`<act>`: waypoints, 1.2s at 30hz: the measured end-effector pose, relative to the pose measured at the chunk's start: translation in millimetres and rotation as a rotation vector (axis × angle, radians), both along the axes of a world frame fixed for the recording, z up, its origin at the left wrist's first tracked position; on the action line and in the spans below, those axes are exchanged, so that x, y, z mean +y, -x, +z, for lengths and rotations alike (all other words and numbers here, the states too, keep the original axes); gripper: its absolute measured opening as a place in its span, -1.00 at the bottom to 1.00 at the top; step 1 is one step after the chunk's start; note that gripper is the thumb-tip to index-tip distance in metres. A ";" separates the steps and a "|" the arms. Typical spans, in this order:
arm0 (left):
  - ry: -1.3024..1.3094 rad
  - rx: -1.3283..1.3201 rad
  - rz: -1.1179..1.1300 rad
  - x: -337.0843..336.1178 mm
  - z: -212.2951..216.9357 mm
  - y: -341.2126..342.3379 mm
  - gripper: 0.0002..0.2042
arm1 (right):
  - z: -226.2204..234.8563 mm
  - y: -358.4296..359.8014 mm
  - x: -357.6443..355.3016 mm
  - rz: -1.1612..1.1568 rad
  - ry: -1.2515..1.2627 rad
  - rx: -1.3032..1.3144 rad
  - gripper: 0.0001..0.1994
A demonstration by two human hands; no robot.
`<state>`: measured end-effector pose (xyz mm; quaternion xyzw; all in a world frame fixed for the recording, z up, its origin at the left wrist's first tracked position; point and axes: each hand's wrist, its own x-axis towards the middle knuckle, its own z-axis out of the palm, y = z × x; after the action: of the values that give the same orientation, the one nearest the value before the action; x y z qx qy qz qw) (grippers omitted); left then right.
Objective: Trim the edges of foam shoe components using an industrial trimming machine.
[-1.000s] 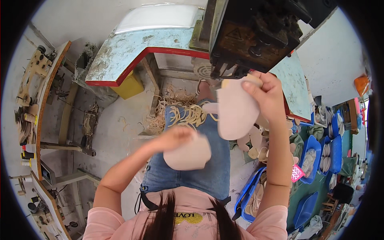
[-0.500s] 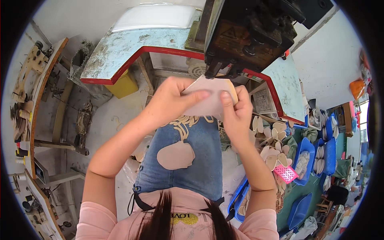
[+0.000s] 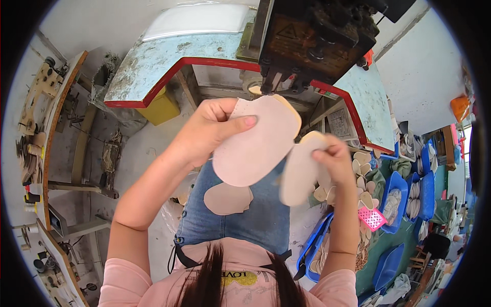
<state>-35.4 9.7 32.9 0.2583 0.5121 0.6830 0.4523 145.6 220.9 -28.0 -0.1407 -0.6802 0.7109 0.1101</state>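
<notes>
My left hand (image 3: 223,123) pinches a pale pink sole-shaped piece (image 3: 255,148), thumb on its face, just below the machine head. A yellowish layer shows along its upper right edge, and small stitch holes run near its upper left edge. To the right and lower, my right hand (image 3: 332,157) grips a second pale sole-shaped piece (image 3: 299,171), smeared by motion, with a yellowish top edge. The two pieces meet or overlap in view near their edges; I cannot tell if they touch. A small stack of similar pale pieces (image 3: 227,198) lies on my lap.
A dark sewing-type machine head (image 3: 312,46) overhangs the worn light-blue table (image 3: 148,64) with its red edge. Beneath the table stands a yellow bin (image 3: 162,107). Heaped sole pieces, a pink basket (image 3: 372,219) and blue tubs (image 3: 393,202) lie on the right; shelving (image 3: 61,138) is at left.
Both hands were together on the piece under the machine head. My right hand has moved right and down with a separate piece, while the left-hand piece now hangs lower and tilted, more fully in view.
</notes>
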 end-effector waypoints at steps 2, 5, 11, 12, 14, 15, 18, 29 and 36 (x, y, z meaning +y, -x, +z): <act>-0.055 -0.052 0.001 1.8 -4.1 -5.5 -0.81 | 25.8 -6.6 7.1 -0.115 -0.062 0.003 -0.82; -0.041 -0.122 0.014 6.9 -11.1 -10.4 -0.86 | 55.4 -9.3 17.5 -0.140 -0.131 0.003 -0.86; -0.048 -0.096 0.016 9.3 -10.2 -9.2 -0.86 | 72.7 -6.7 20.9 -0.102 -0.314 -0.089 -0.87; -0.048 -0.099 0.013 7.9 -10.4 -9.1 -0.86 | 72.9 -4.4 20.5 -0.105 -0.314 -0.092 -0.87; -0.057 -0.091 0.047 3.0 -10.5 -8.0 -0.81 | 73.2 3.9 19.4 -0.102 -0.365 -0.076 -0.88; -0.057 -0.092 0.047 0.8 -11.3 -7.4 -0.81 | 73.4 8.1 19.4 -0.102 -0.365 -0.077 -0.88; -0.064 -0.083 0.079 -4.8 -16.2 -5.6 -0.85 | 75.0 22.4 19.5 -0.094 -0.320 -0.038 -0.88; -0.099 -0.145 0.142 -13.8 -30.8 -29.2 -0.81 | 114.7 75.9 23.3 -0.011 -0.424 0.063 -0.88; -0.194 -0.340 0.102 -5.7 -39.0 -44.6 -0.80 | 119.0 100.9 19.2 0.016 -0.446 0.250 -0.82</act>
<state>9.2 3.9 -6.1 0.1556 0.3724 0.7849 0.4702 44.7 240.1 91.0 -0.0188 -0.8025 0.5558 0.2161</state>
